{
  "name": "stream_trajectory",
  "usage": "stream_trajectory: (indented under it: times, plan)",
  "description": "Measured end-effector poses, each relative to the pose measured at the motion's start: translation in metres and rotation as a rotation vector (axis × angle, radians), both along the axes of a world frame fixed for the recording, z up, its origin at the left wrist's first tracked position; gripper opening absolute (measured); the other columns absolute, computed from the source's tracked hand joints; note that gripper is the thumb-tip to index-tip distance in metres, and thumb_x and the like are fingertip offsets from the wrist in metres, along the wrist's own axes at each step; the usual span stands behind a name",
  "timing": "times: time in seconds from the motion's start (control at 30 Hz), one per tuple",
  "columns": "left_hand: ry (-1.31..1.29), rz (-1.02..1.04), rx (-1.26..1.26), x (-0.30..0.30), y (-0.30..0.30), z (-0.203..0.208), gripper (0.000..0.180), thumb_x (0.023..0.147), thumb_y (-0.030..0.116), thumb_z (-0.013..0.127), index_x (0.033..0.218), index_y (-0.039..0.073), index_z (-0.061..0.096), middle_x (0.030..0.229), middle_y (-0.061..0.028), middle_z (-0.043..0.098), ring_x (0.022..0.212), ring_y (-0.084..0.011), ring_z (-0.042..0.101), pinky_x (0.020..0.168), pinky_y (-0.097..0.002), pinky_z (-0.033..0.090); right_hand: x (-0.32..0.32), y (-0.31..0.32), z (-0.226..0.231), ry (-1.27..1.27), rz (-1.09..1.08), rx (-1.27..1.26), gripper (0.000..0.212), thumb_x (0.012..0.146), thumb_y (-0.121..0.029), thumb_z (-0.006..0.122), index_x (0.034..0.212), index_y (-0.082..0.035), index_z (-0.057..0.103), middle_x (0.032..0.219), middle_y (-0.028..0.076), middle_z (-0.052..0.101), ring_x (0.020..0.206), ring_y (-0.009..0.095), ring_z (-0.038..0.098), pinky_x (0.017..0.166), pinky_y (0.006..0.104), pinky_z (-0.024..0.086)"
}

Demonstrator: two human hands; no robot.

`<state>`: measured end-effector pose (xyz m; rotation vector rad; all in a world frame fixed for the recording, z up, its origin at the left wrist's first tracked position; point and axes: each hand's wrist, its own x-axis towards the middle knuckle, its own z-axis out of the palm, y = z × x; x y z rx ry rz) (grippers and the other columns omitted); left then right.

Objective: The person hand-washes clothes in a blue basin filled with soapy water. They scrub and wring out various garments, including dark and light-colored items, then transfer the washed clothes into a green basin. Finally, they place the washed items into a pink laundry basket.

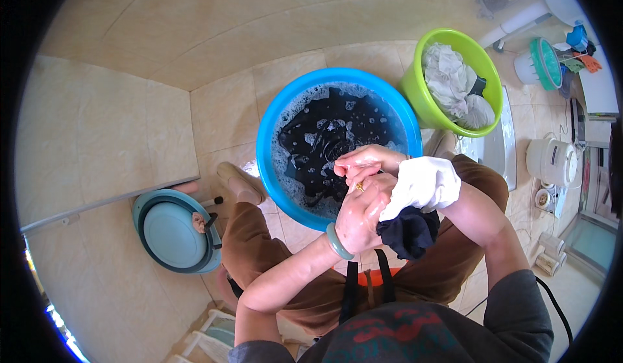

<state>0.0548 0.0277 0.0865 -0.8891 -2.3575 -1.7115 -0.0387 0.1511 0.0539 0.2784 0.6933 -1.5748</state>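
White cloth [425,181] and black cloth [410,233] bunch at three and four o'clock from the grip. Left hand [368,210] meets right hand [375,159], fingers curled; whether pinching, I cannot tell.

Nothing can be read for certain. The dark grey T-shirt [448,340] bears a chest print [403,321] between its two sleeves, red above and dull teal below; the teal part resembles lettering, but it is too faint and foreshortened to make out.

White cloth [423,182] hides the wrist of the right hand [376,157], and dark water [357,117] the bottom of the blue basin [337,73].
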Motion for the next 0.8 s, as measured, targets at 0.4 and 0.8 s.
stream_trajectory:
  times: [0.4,0.8]
  plan:
    - [-0.211,0.223,0.004,-0.01,-0.009,-0.028,0.025,0.085,0.006,0.064,0.109,-0.001,0.061,0.102,-0.0097,0.065,0.1,-0.0197,0.061,0.089,-0.0312,0.047,0.021,0.011,-0.044,0.193,-0.596,0.001,0.024,0.099,-0.013,0.046,0.116,-0.001,0.059,0.106,0.008,0.065,0.098,0.019,0.063,0.094,0.033,0.05]
    - [-1.222,0.34,1.332,-0.044,-0.047,-0.042,0.049,0.097,0.04,0.052,0.134,0.008,0.049,0.131,-0.0081,0.058,0.12,-0.0236,0.055,0.106,-0.0394,0.038,-0.01,0.038,-0.007,0.585,-0.319,0.062,0.042,0.092,-0.017,0.061,0.131,-0.005,0.054,0.127,0.008,0.057,0.112,0.016,0.057,0.096,0.0323,0.047]
